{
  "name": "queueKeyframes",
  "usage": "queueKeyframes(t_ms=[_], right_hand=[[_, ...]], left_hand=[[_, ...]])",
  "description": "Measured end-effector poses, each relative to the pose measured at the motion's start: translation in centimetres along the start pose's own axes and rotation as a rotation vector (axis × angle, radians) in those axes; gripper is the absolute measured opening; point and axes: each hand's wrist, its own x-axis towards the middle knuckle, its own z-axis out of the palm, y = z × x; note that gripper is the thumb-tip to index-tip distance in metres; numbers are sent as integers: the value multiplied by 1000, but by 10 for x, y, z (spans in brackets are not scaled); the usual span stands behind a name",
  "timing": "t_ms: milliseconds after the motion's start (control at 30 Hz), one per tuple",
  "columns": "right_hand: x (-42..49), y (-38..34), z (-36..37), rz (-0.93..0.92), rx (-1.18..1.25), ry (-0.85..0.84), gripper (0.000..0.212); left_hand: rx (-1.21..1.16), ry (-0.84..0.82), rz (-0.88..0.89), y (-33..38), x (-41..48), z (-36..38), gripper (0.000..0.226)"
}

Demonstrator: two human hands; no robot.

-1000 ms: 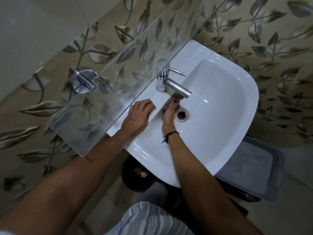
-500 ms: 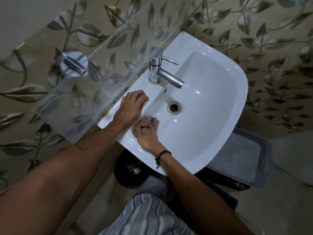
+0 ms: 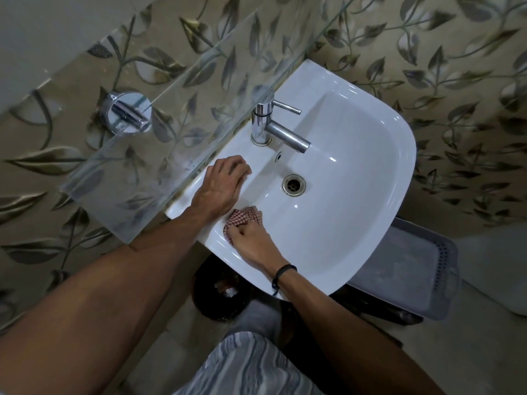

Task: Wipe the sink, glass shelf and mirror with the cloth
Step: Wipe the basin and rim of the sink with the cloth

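Head view, looking down

1. The right grip (image 3: 251,238) lies on the near-left part of the sink (image 3: 399,143), on the inner slope just inside the rim. Its fingers are curled and bunched round the cloth (image 3: 244,217), a red-and-white checked rag.
2. The cloth sticks out on the fingertip side of the right grip, away from the wrist, and lies against the white porcelain. The rest of it is hidden under the fingers.
3. A black wristband (image 3: 283,272) sits on the wrist behind the right grip.
4. The left grip (image 3: 225,183) lies just beyond the cloth, on the side opposite the right grip. Whether it touches the cloth cannot be told. It rests on the flat ledge of the sink with the fingers bent and close together, tips down on the ledge, holding nothing.
5. The drain (image 3: 293,183) is to the right of the left grip and beyond the right grip, apart from the cloth.
6. The faucet (image 3: 273,124) stands beyond the fingertips of the left grip, with its spout over the basin.
7. The glass shelf (image 3: 159,132) runs along the left of the left grip, above the back edge of the sink. A chrome bracket (image 3: 127,112) shows at its wall side.
8. Below the sink, a grey perforated basket (image 3: 413,269) stands to the right of the right forearm, and a dark round bin (image 3: 219,295) shows between the two forearms
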Motion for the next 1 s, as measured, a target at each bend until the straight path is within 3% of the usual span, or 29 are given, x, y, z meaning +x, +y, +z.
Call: queueKeyframes(t_ms=[100,167,233,333,400,533,633,700,900,1000], right_hand=[[-21,5,-14,-30,75,-126,39],[-23,19,-31,22,90,-220,49],[-9,45,-46,13,-49,-230,60],[24,78,-57,-37,-349,-200,55],[44,77,-52,-8,-397,-139,56],[52,49,-25,29,-230,-69,60],[21,44,-22,9,42,-166,47],[-3,54,-34,-38,85,-251,48],[2,107,-93,-57,-545,-432,64],[33,101,-78,-34,-729,-281,67]], left_hand=[[1,-4,-2,0,1,1,16],[-4,-4,-6,-1,1,1,17],[-10,-3,-7,-1,1,1,17],[-16,0,-10,-1,0,1,18],[-16,1,-14,-1,0,2,19],[-8,1,-15,-3,-1,4,17],[-10,0,-18,-4,-1,5,17],[-14,3,-20,-4,-1,4,18],[-18,9,-23,-2,0,4,17],[-14,2,-21,-2,-1,4,18]])
